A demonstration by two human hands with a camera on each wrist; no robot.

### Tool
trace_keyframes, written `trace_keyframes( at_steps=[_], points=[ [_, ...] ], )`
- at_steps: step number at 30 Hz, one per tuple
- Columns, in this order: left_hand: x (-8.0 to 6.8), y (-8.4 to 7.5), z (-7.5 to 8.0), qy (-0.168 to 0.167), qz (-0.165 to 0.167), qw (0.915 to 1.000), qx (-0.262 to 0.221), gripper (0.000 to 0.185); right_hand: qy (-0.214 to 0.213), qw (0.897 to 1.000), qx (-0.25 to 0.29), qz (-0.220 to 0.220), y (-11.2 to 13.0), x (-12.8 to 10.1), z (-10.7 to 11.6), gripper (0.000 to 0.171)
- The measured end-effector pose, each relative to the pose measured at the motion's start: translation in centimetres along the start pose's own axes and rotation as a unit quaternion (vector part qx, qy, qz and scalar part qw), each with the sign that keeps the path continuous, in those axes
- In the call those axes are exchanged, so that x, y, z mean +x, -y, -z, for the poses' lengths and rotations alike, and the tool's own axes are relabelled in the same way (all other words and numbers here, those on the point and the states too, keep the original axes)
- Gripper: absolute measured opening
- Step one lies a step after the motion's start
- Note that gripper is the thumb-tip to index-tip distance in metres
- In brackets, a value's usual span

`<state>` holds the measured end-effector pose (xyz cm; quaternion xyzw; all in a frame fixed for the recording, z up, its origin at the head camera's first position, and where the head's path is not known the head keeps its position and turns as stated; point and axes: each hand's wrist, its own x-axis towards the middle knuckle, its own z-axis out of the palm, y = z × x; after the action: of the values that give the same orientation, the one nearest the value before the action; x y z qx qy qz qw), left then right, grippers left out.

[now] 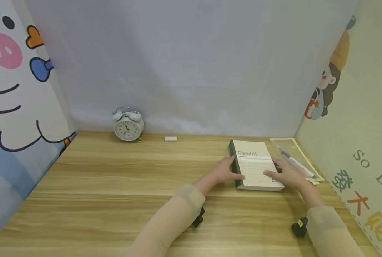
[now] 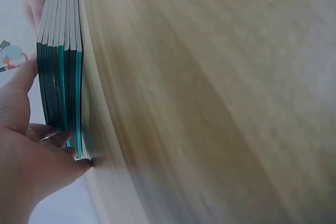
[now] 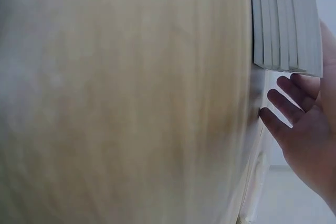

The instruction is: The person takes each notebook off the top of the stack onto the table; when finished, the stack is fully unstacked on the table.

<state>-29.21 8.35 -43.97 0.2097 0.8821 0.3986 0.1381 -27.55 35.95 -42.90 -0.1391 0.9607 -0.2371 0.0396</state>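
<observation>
A stack of several notebooks (image 1: 252, 173), the top one cream with a "Gambit" label, lies on the right part of the wooden table. Dark and teal spines of the notebooks (image 2: 60, 87) face my left hand (image 1: 222, 171). That hand's fingers touch the spines, while its thumb lies over the top cover's lower left. On the opposite side is my right hand (image 1: 288, 175), thumb over the cover's right edge. In the right wrist view its fingers (image 3: 286, 107) spread beside the page edges, near the table; whether they all touch is unclear.
Right of the stack lies a clear pouch (image 1: 299, 151) with a pen (image 1: 295, 163) in it. A white twin-bell alarm clock (image 1: 128, 126) stands at the back left, and a small white block (image 1: 170, 139) lies near the back edge. Printed cloth walls border the table (image 1: 114, 200).
</observation>
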Motion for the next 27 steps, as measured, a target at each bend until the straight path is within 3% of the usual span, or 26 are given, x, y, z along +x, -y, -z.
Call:
trace_keyframes(
  at_steps=[10, 15, 21, 27],
  points=[
    [-0.2, -0.6, -0.1, -0.044, -0.039, 0.9978, 0.030, 0.095, -0.008, 1.000, 0.023, 0.008, -0.1, -0.1, -0.2, 0.082],
    [-0.5, -1.6, -0.2, -0.074, -0.058, 0.9954, -0.014, 0.093, -0.010, 1.000, 0.015, -0.010, 0.1, -0.3, -0.1, 0.087],
    [-0.7, -2.1, -0.3, -0.102, -0.049, 0.9899, -0.086, 0.093, -0.034, 0.999, 0.022, -0.033, 0.5, -0.2, 0.3, 0.095],
    [-0.7, -2.2, 0.2, -0.121, -0.045, 0.9863, -0.102, 0.093, -0.059, 0.997, 0.028, -0.029, 1.7, 0.1, 1.1, 0.094]
  ],
)
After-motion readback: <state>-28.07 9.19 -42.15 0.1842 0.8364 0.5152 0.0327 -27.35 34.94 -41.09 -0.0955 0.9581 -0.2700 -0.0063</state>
